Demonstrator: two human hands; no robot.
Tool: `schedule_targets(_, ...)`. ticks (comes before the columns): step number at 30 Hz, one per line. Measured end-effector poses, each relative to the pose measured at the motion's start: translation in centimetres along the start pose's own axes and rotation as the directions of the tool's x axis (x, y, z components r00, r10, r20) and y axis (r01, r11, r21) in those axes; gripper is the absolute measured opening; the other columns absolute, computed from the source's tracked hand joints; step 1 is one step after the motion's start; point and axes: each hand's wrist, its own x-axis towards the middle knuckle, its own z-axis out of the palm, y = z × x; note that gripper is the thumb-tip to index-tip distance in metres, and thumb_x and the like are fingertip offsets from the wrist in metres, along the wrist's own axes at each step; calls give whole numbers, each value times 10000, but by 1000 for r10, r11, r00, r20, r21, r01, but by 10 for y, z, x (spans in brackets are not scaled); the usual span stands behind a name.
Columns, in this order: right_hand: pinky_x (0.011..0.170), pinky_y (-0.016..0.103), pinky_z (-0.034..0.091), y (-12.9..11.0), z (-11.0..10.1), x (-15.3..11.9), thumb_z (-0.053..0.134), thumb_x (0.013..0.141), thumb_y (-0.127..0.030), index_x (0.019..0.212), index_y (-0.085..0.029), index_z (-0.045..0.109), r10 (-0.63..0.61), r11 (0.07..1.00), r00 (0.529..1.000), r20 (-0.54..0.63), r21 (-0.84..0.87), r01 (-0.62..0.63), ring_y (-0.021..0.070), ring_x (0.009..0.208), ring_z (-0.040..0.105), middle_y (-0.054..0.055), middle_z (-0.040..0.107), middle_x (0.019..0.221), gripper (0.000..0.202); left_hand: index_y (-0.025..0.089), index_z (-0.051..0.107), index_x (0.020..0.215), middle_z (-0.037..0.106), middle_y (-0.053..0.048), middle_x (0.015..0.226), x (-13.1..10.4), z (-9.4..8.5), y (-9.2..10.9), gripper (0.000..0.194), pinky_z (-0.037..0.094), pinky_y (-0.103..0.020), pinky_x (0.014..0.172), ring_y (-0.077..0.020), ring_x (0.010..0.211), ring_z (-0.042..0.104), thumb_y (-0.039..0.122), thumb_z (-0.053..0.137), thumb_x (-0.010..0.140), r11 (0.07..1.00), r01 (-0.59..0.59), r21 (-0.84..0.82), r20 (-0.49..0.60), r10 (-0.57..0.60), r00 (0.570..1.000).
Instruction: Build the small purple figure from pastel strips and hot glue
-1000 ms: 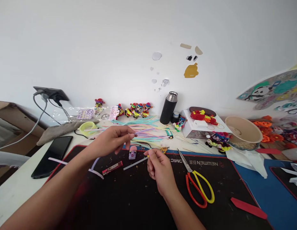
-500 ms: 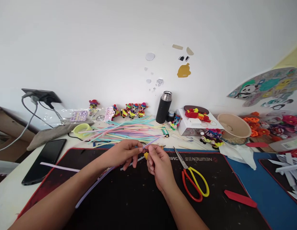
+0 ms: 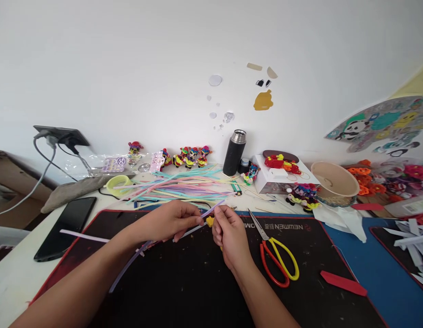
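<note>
A lilac pipe cleaner (image 3: pixel 209 211) runs through both hands above the dark desk mat (image 3: pixel 184 282). My left hand (image 3: pixel 172 221) pinches it between thumb and fingertips; its long end trails down beneath my left forearm. My right hand (image 3: pixel 230 230) is closed, with thumb and index finger on the upper end, whose tip points up to the right. Beside the right fingers shows a small yellow fuzzy piece (image 3: pixel 210 222), with a thin greyish strip (image 3: pixel 192 231) sloping down from it behind the left fingers. The right palm's contents are hidden.
Open scissors (image 3: pixel 265 237) lie right of my right hand. Behind the mat are a pile of pastel pipe cleaners (image 3: pixel 177 184), a black flask (image 3: pixel 233 157) and several colourful figures (image 3: pixel 194 157). A phone (image 3: pixel 64 228) rests at left, a red strip (image 3: pixel 344 283) at right.
My left hand has slid slightly left and down along the pipe cleaner, widening the gap between the hands. More of the yellow piece shows. The view has shifted slightly.
</note>
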Motion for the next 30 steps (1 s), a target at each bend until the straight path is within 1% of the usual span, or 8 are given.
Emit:
schedule_targets(6, 351, 155, 169, -1, 0, -1, 834, 803, -612, 920, -181, 688, 18, 999, 999, 29, -44, -17, 43, 383, 283, -118, 406, 494, 470, 223, 698, 846, 571, 44, 514, -1, -4, -3, 412, 343, -191, 425, -113, 406, 463, 566, 532, 1001, 994, -66, 85, 43, 63, 997)
schedule_targets(10, 350, 158, 177, -1, -1, -1, 841, 796, -611, 887, -175, 699, 19, 998, 1000, 14, -52, -18, 43, 378, 263, -124, 369, 471, 467, 234, 738, 977, 611, 39, 592, -7, -21, -7, 345, 371, -194, 446, -123, 460, 520, 532, 564, 984, 991, -76, 108, 104, 65, 992)
schedule_targets(14, 352, 157, 168, -1, -2, 0, 850, 794, -596, 916, -177, 706, 25, 999, 1000, -9, -38, -25, 43, 377, 267, -122, 384, 473, 460, 222, 779, 1016, 604, 31, 607, -20, -48, -14, 360, 417, -190, 478, -126, 519, 569, 544, 633, 945, 993, -85, 84, -10, 86, 996)
schedule_targets(16, 353, 158, 169, 0, -2, 0, 842, 808, -586, 935, -174, 713, 39, 998, 999, 8, -42, -39, 47, 378, 280, -118, 394, 475, 450, 211, 773, 1037, 613, 32, 585, -23, -60, -19, 366, 409, -190, 445, -116, 472, 550, 544, 661, 933, 996, -80, -44, -47, 78, 996)
schedule_targets(19, 352, 162, 177, 2, -1, -2, 827, 834, -567, 953, -175, 713, 72, 996, 996, 55, -54, -69, 54, 380, 302, -110, 415, 477, 425, 193, 744, 1031, 705, 2, 658, -21, -69, -30, 318, 437, -196, 458, -109, 467, 595, 486, 725, 907, 933, -172, -316, -176, 120, 977)
schedule_targets(22, 353, 162, 183, 4, -1, -3, 817, 851, -557, 963, -174, 718, 87, 994, 993, 81, -76, -81, 54, 380, 311, -107, 426, 482, 411, 183, 735, 1005, 758, -27, 747, -16, -71, -38, 273, 455, -195, 484, -127, 543, 673, 437, 751, 908, 890, -213, -404, -238, 122, 963)
schedule_targets(25, 352, 159, 183, 3, -2, -3, 825, 847, -553, 970, -171, 728, 83, 995, 994, 76, -69, -78, 49, 381, 306, -110, 421, 483, 413, 183, 741, 1049, 786, -43, 783, -15, -72, -40, 259, 480, -206, 525, -141, 596, 704, 410, 747, 925, 902, -195, -386, -204, 123, 971)
schedule_targets(30, 346, 150, 186, -3, -1, -3, 878, 790, -546, 939, -167, 734, 83, 996, 996, 41, 14, -84, 44, 381, 303, -108, 425, 482, 432, 201, 764, 1072, 818, -56, 841, -22, -73, -36, 230, 540, -250, 646, -181, 727, 750, 393, 721, 952, 962, -105, -251, -56, 94, 994)
